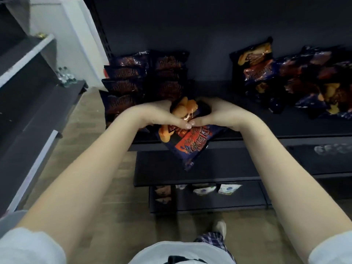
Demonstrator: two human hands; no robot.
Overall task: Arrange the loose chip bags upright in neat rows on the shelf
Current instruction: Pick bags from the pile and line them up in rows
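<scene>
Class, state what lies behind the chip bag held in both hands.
Behind the held chip bag, gripped by the left hand and right hand, stand rows of upright bags on the dark shelf. The hands and bag hide the shelf directly behind.

Both hands, left hand [160, 116] and right hand [222, 115], grip one chip bag [192, 141] at shelf [297, 126] edge; upright rows [137, 82] left, loose pile [297, 80] right.

Wood floor [118, 206], dark wall [190, 25], white pillar [76, 35]
</scene>
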